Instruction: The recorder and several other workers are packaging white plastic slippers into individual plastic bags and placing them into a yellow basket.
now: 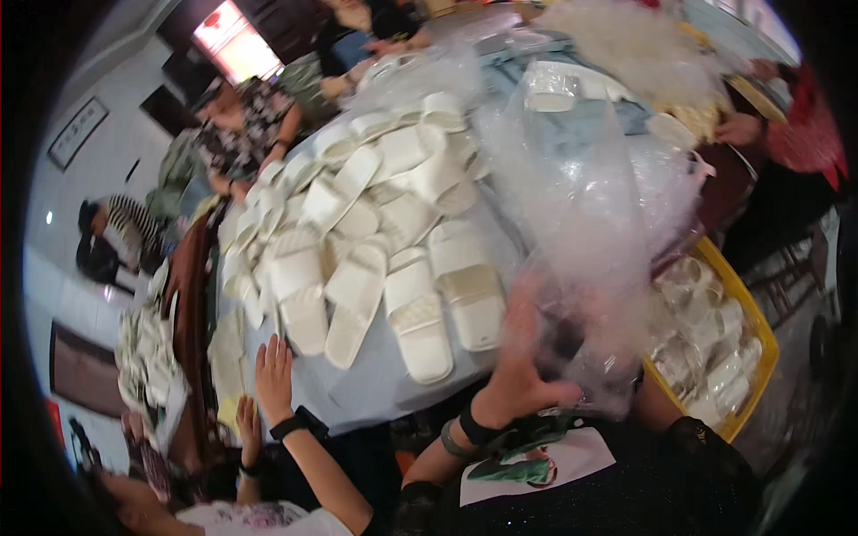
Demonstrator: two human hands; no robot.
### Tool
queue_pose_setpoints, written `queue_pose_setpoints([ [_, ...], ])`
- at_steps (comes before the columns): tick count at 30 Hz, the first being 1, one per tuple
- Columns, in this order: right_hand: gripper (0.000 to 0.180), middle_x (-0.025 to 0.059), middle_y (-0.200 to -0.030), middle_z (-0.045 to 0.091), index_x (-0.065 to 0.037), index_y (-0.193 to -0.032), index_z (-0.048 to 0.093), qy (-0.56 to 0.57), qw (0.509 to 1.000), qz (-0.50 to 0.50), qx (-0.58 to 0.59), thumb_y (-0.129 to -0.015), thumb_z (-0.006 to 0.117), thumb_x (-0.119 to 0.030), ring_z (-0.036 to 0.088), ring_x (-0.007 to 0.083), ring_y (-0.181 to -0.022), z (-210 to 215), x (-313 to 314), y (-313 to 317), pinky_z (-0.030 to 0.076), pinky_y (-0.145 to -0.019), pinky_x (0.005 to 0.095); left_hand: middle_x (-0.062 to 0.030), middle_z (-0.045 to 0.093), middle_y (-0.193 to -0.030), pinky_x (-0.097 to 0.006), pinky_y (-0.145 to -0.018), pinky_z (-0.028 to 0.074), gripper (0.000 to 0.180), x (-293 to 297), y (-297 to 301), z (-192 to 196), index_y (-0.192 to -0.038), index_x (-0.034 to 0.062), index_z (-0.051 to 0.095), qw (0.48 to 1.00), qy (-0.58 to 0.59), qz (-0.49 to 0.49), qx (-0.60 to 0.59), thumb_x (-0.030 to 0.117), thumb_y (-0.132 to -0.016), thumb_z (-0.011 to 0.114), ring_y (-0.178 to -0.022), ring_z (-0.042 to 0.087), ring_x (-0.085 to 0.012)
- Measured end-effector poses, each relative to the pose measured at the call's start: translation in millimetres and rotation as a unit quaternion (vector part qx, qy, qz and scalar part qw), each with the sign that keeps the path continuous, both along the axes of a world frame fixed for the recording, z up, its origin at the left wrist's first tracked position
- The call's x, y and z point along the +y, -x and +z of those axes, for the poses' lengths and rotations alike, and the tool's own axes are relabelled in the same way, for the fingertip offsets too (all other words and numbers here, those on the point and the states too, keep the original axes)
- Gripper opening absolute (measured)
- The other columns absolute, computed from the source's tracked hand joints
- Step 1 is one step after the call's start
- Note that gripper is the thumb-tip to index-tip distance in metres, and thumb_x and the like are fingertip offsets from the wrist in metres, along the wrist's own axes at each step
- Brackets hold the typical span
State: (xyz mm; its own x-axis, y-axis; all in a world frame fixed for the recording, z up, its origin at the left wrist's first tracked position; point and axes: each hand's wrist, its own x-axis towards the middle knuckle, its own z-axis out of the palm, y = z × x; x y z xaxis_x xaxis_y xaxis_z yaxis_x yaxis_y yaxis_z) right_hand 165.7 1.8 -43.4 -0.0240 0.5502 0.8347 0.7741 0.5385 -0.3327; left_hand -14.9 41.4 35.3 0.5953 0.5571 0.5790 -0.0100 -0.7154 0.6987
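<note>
The right hand [518, 375], at lower centre, has its grip closed on a clear plastic bag [572, 223] that billows up through the middle right of the frame. The left hand [273, 375], lower left, lies flat and open on the worktop [375, 393], holding nothing. White slippers [393, 259] are heaped across the centre. A yellow crate [760, 330] of bagged slippers sits at right.

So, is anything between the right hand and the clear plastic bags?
Nothing visible: the right hand touches the clear plastic bags, with its fingers partly veiled by the film. The white slippers lie to its left, not in between.
</note>
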Motion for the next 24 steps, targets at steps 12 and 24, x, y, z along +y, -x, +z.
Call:
queue_pose_setpoints([
  [12, 0.056, 0.0179, -0.133, 0.042, -0.009, -0.126, 0.057, 0.085, 0.982, 0.166, -0.015, -0.072, 0.067, 0.004, 0.049, 0.0351, -0.116, 32, 50, 76, 0.046, -0.094, 0.0401, -0.0269, 0.012, -0.152, -0.049, -0.106, 0.033, 0.115, -57, 93, 38, -0.147, -0.0043, 0.004, 0.973, 0.138, 0.120, -0.141, 0.038, -0.073, 0.081, -0.141, 0.016, -0.0403],
  [24, 0.056, 0.0259, -0.125, 0.046, 0.007, -0.123, 0.047, 0.316, 0.933, 0.140, -0.100, -0.079, 0.071, -0.018, 0.048, 0.0388, -0.114, 21, 74, 108, 0.043, -0.096, 0.0420, -0.0075, 0.062, -0.080, -0.032, -0.071, 0.053, 0.008, -47, 210, 37, -0.088, 0.0008, 0.056, 0.710, 0.047, 0.556, -0.429, 0.005, -0.094, 0.052, -0.073, 0.062, -0.0168],
])
